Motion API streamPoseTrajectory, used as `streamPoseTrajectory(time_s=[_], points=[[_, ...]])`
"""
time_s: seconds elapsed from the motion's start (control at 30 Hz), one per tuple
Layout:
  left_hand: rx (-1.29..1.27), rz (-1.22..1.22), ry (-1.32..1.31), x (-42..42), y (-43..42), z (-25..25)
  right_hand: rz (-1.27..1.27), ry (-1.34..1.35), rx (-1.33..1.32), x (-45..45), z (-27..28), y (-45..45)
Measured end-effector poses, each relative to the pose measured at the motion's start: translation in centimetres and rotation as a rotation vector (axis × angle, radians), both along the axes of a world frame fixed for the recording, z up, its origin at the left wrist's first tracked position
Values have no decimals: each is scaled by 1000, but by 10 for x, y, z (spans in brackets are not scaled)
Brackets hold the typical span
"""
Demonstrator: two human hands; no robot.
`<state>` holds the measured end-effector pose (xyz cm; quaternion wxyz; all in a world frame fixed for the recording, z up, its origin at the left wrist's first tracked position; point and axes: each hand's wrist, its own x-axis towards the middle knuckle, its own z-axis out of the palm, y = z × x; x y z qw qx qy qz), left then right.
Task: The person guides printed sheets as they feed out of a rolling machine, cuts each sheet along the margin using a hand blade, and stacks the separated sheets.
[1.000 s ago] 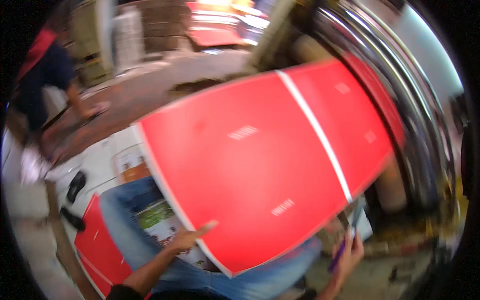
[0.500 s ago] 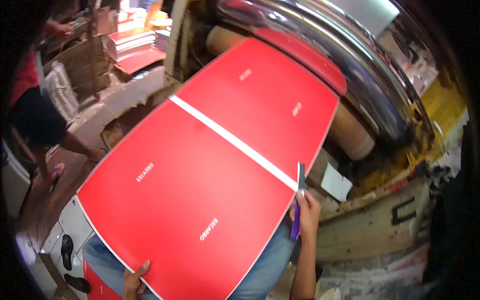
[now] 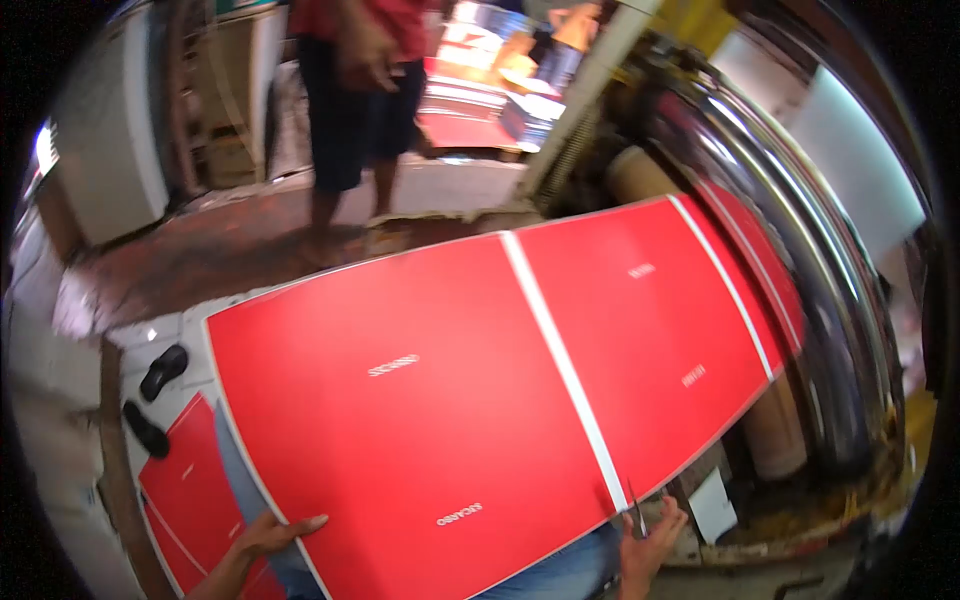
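Observation:
A long red printed sheet (image 3: 460,430) with white dividing bands and small white lettering stretches from my lap to a shiny metal roller (image 3: 740,140). My left hand (image 3: 278,536) grips its near left edge, thumb on top and the other fingers hidden beneath. At the lower right edge, my right hand (image 3: 650,540) holds a slim utility knife (image 3: 638,510), its tip by the end of a white band (image 3: 560,365). Most of the knife's handle is hidden by my fingers now; it looked purple a moment ago.
Brown cardboard-like rolls (image 3: 775,430) sit below the metal roller. Another red sheet (image 3: 190,480) lies on the floor at left, beside black sandals (image 3: 163,372). A person in dark shorts (image 3: 362,110) stands beyond the sheet, near stacked red sheets (image 3: 465,110). A white paper piece (image 3: 712,505) lies at right.
My view has swung left, so the sheet appears further right and turned. A second white band now shows near the roller. Both hands keep their hold; the knife is tilted differently.

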<state>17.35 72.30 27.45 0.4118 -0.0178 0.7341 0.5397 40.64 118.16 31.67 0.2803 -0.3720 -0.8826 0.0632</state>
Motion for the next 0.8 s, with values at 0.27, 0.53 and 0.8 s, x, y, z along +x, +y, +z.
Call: streamPoseTrajectory(time_s=[0.27, 0.53, 0.8], points=[[29, 5, 96, 13, -4, 19, 474, -296, 254, 20, -20, 53], [-126, 45, 9, 5, -4, 58, 578, -356, -117, 13, 11, 59], [116, 162, -117, -35, -15, 35, -158, 458, -1104, -9, 51, -3]])
